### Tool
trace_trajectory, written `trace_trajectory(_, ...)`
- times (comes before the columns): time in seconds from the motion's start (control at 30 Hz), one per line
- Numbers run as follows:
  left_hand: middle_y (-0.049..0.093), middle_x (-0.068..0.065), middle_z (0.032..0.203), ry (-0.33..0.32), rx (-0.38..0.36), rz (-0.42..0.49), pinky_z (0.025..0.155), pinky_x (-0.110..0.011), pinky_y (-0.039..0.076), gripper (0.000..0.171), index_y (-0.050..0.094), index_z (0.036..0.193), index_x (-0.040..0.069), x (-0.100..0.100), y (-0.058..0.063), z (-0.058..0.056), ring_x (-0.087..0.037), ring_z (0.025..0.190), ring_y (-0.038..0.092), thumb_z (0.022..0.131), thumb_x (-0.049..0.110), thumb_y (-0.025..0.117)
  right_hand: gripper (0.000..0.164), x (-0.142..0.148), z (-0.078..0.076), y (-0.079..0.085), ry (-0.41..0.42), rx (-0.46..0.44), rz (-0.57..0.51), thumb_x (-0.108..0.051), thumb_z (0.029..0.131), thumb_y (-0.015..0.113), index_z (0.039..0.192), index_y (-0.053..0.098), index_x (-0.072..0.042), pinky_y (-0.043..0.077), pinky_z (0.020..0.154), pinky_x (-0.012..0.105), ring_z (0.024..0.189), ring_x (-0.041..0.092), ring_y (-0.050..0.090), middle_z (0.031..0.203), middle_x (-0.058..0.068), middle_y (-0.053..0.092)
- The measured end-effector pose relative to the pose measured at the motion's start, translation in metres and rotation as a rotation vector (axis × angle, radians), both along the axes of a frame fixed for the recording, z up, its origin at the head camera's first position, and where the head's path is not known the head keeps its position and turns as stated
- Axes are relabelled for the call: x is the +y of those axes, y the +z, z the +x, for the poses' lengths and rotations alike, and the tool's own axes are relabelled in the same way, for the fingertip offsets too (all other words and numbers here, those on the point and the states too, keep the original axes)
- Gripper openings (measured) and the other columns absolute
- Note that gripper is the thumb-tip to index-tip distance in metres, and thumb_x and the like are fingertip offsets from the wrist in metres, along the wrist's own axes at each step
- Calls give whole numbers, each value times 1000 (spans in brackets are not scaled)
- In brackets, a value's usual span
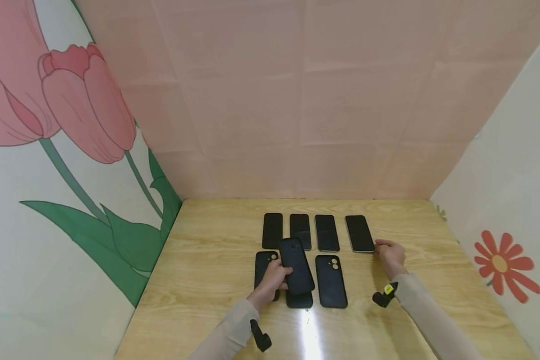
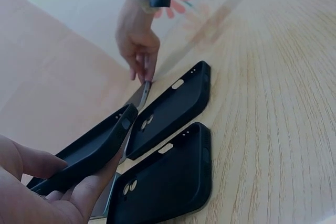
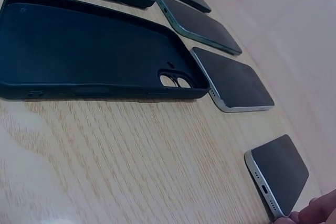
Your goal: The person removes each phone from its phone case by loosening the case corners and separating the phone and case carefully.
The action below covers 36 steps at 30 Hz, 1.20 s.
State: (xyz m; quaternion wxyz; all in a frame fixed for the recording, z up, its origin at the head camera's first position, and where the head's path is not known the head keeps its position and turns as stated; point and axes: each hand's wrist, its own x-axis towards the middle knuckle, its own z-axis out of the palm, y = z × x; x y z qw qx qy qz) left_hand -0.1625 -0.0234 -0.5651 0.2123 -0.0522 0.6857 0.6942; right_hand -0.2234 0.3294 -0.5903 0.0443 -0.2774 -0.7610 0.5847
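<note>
My left hand [image 1: 271,281] grips a black phone case [image 1: 298,267] by its side, thumb on the inner face, and holds it tilted above the table; the left wrist view shows this case [image 2: 84,156] with nothing in it. At the right end of the back row, my right hand [image 1: 391,259] pinches the near right corner of a phone [image 1: 360,234]. In the right wrist view only fingertips [image 3: 317,211] show at that corner of the silver-edged phone [image 3: 278,174], with a shadow under its near edge.
Three more phones [image 1: 327,233] with dark screens lie in a row toward the back. In front are three black cases on the wooden table [image 1: 198,280]: one at right [image 1: 331,282], one at left [image 1: 262,267], one partly hidden [image 1: 299,301]. Walls [image 1: 297,125] bound the back and sides.
</note>
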Motion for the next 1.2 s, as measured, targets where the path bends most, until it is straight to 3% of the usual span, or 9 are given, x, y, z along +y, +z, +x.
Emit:
trace_trajectory(0.27,71,-10,102,-7,1,-2,79,-41,57,33,55,128,-6,1,-1,0,-26,93,70,99,7,51,33,2,1,4,-52,54,-30,5,92,47,122,60,14,51,62,18,71,5,62,98,13,70)
trace_trajectory(0.53,68,-10,106,-20,-24,11,79,-41,57,39,51,134,-5,8,-3,0,-24,93,69,98,9,52,28,2,5,10,-80,122,-246,14,91,44,114,58,19,58,70,29,67,11,66,77,2,69)
trace_trajectory(0.67,68,-10,103,-30,-12,16,79,-42,57,36,53,131,-5,13,-4,1,-24,89,69,98,8,52,24,0,9,14,-56,139,-327,15,93,43,112,58,18,58,70,29,67,12,67,75,2,68)
trace_trajectory(0.83,68,-9,97,-39,5,-1,75,-41,58,26,58,121,-2,22,-5,0,-21,82,68,98,8,54,26,-3,12,19,39,164,-372,13,96,40,117,53,20,58,76,31,71,13,69,79,3,70)
trace_trajectory(0.97,69,-8,95,-60,6,11,74,-40,58,23,62,117,-2,32,-4,-1,-22,82,69,98,10,56,24,-3,14,22,104,160,-362,10,97,39,111,59,13,58,77,30,74,12,68,82,1,69)
trace_trajectory(1.2,68,-6,96,-91,35,-13,72,-42,58,25,63,119,1,46,-5,1,-22,82,69,97,11,58,22,-3,16,22,70,154,-372,10,96,42,108,62,9,58,74,28,74,11,66,81,-1,68)
